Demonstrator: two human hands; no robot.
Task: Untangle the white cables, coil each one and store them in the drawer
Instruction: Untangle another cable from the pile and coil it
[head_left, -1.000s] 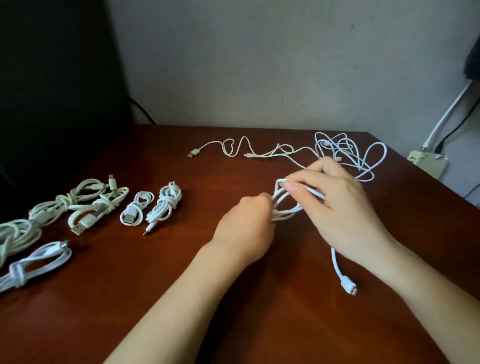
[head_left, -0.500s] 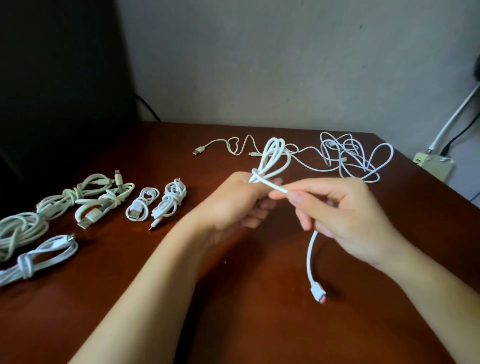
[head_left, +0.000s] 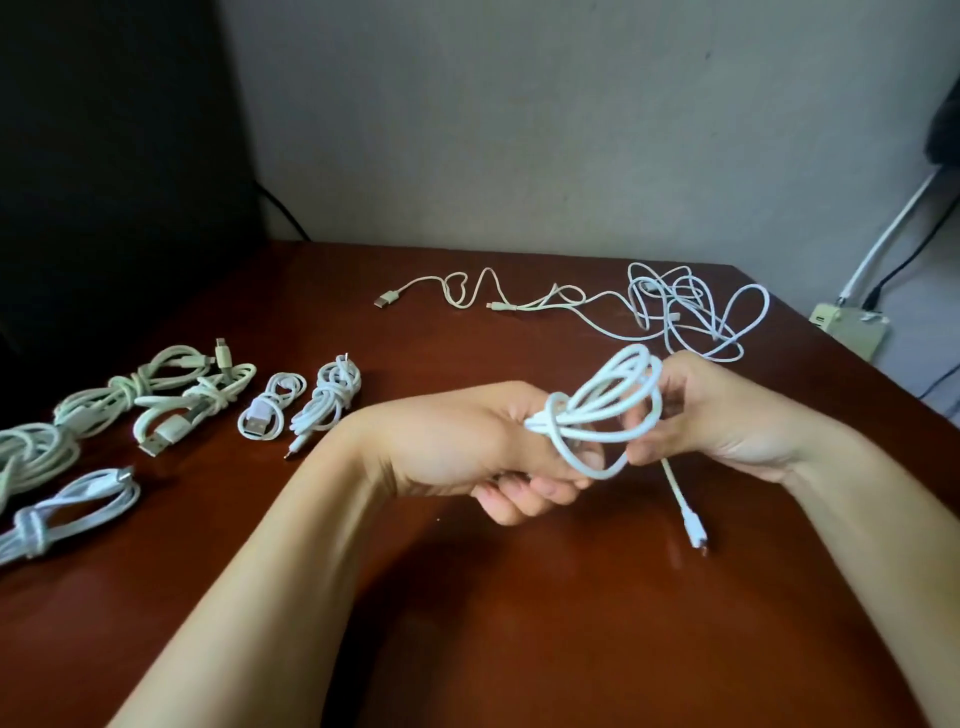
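- Two hands hold one white cable (head_left: 602, 400) in the air above a brown table (head_left: 519, 623).
- The left hand (head_left: 467, 441) grips the white cable's gathered loops at their near end. Its fingers are curled tight round the bunch, and a turn of the cable is wrapped round the loops just beside its knuckles.
- The right hand (head_left: 727, 415) is at the right side of the white cable. Its lower fingers pinch the strand where it leaves the wrap, and its upper fingers touch the far end of the loops.
- The loops stick out between the two hands, tilted up and away from the person.
- The plug end (head_left: 693, 530) hangs down from the right hand's pinch, below and to the right of the white cable. I cannot tell whether it touches the table.
- Six coiled cables (head_left: 332, 400) lie on the table well to the left of the white cable, each tied into its own bundle.
- A tangle of cables (head_left: 691, 312) lies on the table beyond the white cable, near the wall (head_left: 467, 130).
- A loose cable (head_left: 467, 291) with a flat plug runs out beyond and to the left of the white cable, and its other end reaches the tangle.
- A socket box (head_left: 847, 327) sits far to the right of the white cable, past the table's edge.
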